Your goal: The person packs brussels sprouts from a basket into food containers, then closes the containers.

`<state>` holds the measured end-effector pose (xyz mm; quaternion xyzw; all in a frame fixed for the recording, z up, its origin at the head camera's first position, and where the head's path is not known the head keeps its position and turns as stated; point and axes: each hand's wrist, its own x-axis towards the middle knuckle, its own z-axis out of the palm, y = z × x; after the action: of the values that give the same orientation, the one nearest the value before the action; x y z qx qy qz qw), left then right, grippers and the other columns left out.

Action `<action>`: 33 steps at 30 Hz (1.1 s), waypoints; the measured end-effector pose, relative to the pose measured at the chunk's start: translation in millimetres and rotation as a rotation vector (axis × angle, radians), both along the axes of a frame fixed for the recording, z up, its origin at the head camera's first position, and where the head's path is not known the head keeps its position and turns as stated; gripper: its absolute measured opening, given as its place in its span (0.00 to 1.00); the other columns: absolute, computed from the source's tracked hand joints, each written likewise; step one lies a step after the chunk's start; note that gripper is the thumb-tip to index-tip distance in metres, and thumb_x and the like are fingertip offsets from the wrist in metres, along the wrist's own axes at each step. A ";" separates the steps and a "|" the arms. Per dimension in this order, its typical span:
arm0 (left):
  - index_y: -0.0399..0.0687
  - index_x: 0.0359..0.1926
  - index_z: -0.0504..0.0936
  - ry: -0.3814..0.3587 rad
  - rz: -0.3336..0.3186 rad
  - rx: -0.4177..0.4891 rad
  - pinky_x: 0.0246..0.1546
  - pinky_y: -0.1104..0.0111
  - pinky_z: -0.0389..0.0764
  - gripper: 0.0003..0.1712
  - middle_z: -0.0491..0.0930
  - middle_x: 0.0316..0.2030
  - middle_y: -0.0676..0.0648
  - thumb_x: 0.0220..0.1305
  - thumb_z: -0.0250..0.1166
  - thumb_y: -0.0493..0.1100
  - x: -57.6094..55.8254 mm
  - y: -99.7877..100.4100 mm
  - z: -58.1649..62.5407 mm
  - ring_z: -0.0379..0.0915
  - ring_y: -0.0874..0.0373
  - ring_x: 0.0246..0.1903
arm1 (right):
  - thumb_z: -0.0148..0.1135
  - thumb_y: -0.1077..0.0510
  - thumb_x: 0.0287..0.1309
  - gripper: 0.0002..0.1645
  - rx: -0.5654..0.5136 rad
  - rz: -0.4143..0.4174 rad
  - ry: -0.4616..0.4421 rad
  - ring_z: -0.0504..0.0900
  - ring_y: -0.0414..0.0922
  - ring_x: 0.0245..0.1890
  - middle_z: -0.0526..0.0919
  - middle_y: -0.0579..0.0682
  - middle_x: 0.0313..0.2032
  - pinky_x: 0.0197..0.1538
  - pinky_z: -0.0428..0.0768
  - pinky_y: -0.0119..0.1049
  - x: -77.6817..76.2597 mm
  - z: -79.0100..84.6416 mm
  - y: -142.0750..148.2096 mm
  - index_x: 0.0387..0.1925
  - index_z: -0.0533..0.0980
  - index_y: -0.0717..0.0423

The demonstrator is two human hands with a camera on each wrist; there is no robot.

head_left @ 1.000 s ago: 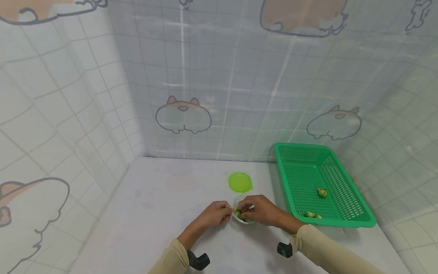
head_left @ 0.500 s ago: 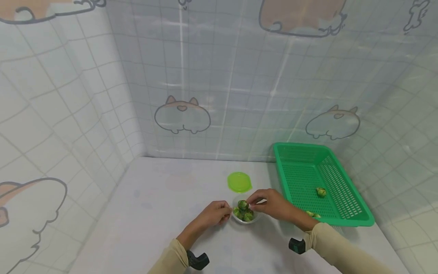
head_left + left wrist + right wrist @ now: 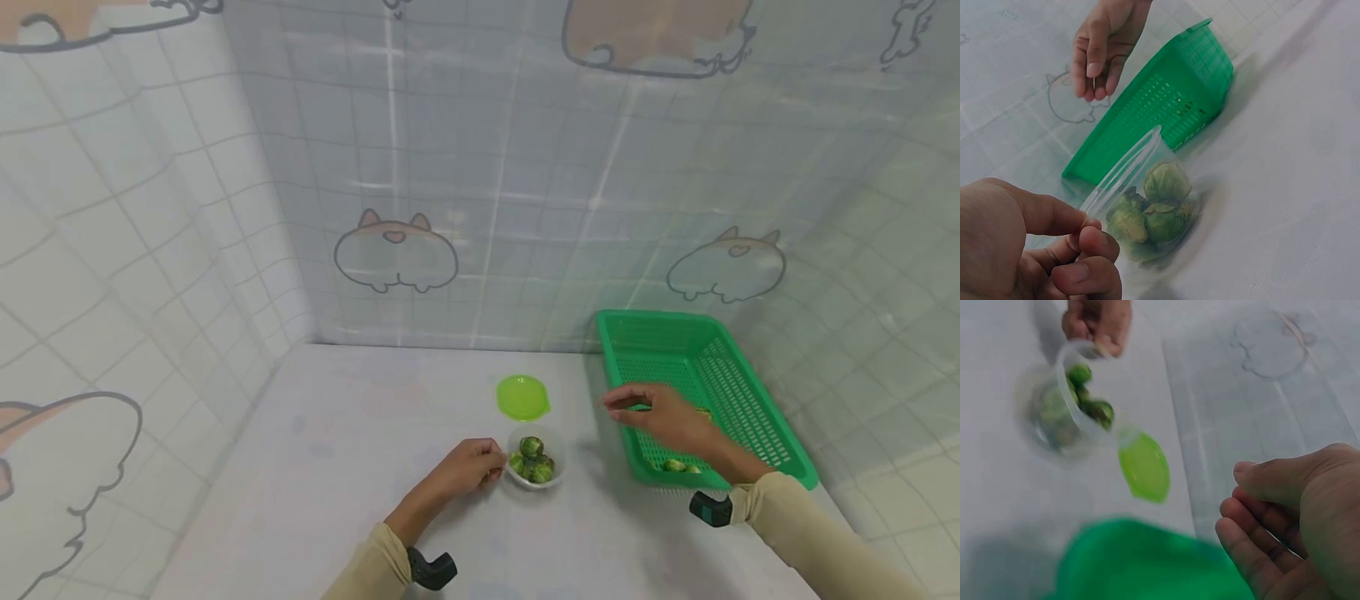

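Observation:
A clear round plastic tub (image 3: 1175, 247) holds several Brussels sprouts (image 3: 540, 473). My left hand (image 3: 470, 467) pinches the tub's rim on its left side, thumb against fingertips in the left wrist view. My right hand (image 3: 663, 412) is above the left edge of the green basket (image 3: 660, 321), fingers relaxed and nothing between them; the right wrist view shows thumb and fingertips apart. Inside the basket lie a few more sprouts (image 3: 675, 465), one of them mostly hidden behind the right hand. Just beyond the tub, a lime-green lid (image 3: 522, 397) lies flat.
All of this stands on a white-covered table (image 3: 360, 417). Printed curtain walls (image 3: 465, 167) rise behind the table and on both sides. The basket fills the table's right back part, close to the right wall.
My right hand has let go of a sprout in the tub and moved right and away, over the basket. My left hand has stayed at the rim.

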<state>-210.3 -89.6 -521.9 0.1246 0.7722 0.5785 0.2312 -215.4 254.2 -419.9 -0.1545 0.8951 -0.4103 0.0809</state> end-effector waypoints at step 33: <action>0.41 0.29 0.77 -0.008 -0.014 -0.006 0.22 0.70 0.65 0.12 0.72 0.20 0.51 0.70 0.59 0.42 -0.9 0.0 0.9 0.62 0.61 0.19 | 0.61 0.51 0.70 0.30 0.319 -0.222 0.033 0.77 0.69 0.55 0.79 0.71 0.55 0.51 0.79 0.59 -23.9 -27.1 147.1 0.61 0.73 0.71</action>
<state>-211.2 -89.6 -521.1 0.1272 0.7722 0.5750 0.2386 -239.3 401.3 -447.0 -0.0469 0.9615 -0.2671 0.0439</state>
